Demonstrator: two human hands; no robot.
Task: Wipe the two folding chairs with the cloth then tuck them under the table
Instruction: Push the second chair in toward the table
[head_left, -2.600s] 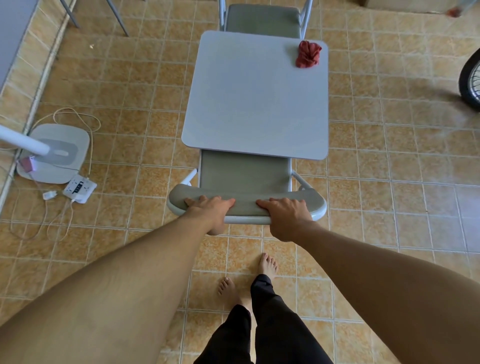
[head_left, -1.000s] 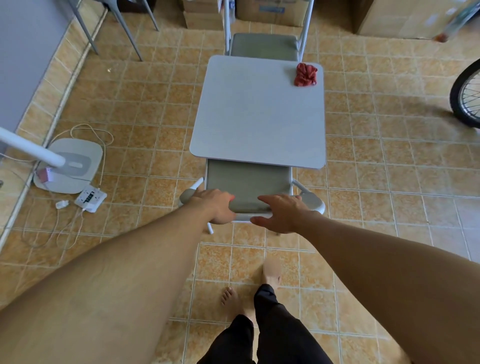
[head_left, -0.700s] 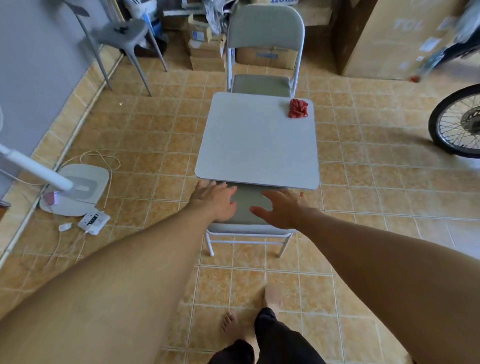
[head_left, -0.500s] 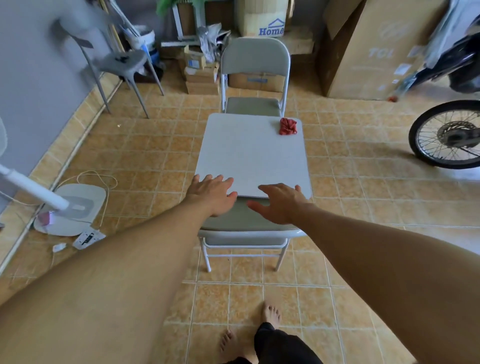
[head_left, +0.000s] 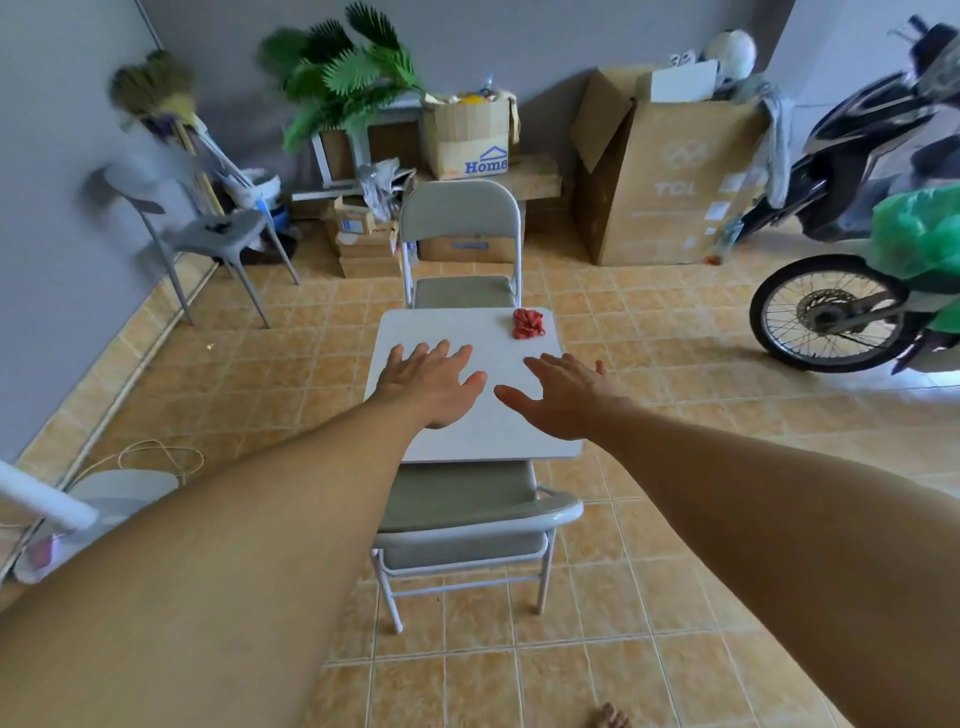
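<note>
A small grey table stands in the middle of the tiled floor. A crumpled red cloth lies on its far right corner. The near grey folding chair sits with its seat partly under the table's front edge, backrest toward me. The far folding chair stands at the opposite side, its seat partly under the table. My left hand and my right hand are stretched out above the tabletop, fingers spread, holding nothing.
A motorbike with a green bag stands at the right. Cardboard boxes and a plant line the back wall. A grey plastic chair and a broom are at the left wall. A fan base with cord lies near left.
My hands let go of the near chair's backrest and lifted forward over the table, fingers opening. My view tilted up from the floor to the back of the room.
</note>
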